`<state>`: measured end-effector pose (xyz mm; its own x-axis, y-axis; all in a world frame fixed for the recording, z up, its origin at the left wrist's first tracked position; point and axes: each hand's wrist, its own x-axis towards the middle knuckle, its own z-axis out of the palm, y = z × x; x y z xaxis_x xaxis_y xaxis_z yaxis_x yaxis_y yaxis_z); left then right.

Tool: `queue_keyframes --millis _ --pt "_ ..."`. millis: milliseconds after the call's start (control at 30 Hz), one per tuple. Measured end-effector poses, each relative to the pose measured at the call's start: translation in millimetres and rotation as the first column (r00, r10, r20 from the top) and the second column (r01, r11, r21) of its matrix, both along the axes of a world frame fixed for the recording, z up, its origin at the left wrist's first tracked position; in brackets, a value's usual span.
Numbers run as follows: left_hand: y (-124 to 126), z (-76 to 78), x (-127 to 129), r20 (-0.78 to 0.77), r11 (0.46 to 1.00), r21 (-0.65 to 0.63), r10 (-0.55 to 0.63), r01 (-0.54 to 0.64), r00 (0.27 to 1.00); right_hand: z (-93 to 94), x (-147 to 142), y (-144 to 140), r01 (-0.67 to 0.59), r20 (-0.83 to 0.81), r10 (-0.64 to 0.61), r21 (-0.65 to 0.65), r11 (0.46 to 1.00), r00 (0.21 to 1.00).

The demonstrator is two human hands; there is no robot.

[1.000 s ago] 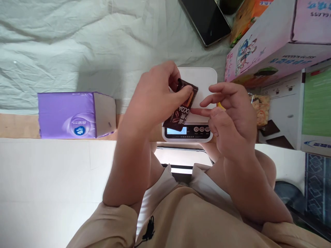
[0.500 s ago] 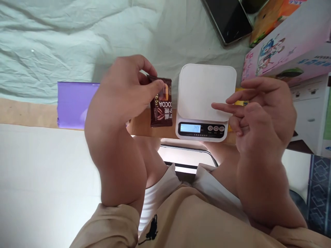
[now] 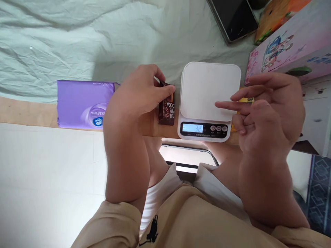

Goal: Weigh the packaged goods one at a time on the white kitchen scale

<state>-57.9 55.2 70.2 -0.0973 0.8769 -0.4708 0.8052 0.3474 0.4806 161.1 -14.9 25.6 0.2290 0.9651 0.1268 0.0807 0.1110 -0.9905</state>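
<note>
My left hand (image 3: 139, 93) pinches a dark brown cocoa snack packet (image 3: 167, 109) by its top and holds it just left of a white kitchen scale (image 3: 207, 86). The packet's lower end reaches the wooden edge beside the scale. The scale's platform is bare and its lit display (image 3: 192, 128) reads 32. My right hand (image 3: 266, 110) hovers at the scale's right side, fingers spread and pointing left over the platform's corner, holding nothing. A yellow item (image 3: 245, 101) shows behind its fingers.
A purple tissue pack (image 3: 82, 103) lies to the left on the pale green sheet (image 3: 77, 38). A dark tablet (image 3: 234, 17) sits at the top right, with pink (image 3: 279, 48) and white (image 3: 315, 113) cartons along the right. A wooden strip (image 3: 26, 112) borders the sheet.
My left hand carried the cocoa packet off the scale platform to its left, then lowered it toward the wooden edge. The right hand stayed by the scale. The display reading changed.
</note>
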Motion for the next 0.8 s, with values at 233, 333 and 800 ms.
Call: queue_keyframes --millis 233,333,800 --pt "-7 6.8 -2 -0.041 0.998 -0.068 -0.009 0.007 0.999 -2.3 4 1 0.050 0.033 -0.050 0.007 0.999 0.998" --pt "-8 7.2 -4 -0.124 0.994 -0.111 -0.040 0.026 0.992 -4.9 9 2 0.041 0.062 -0.043 0.028 0.999 0.997" --pt "-6 0.7 2 -0.113 0.984 -0.145 -0.118 0.101 0.987 -3.0 18 -1 -0.025 0.133 0.028 -0.020 0.999 0.991"
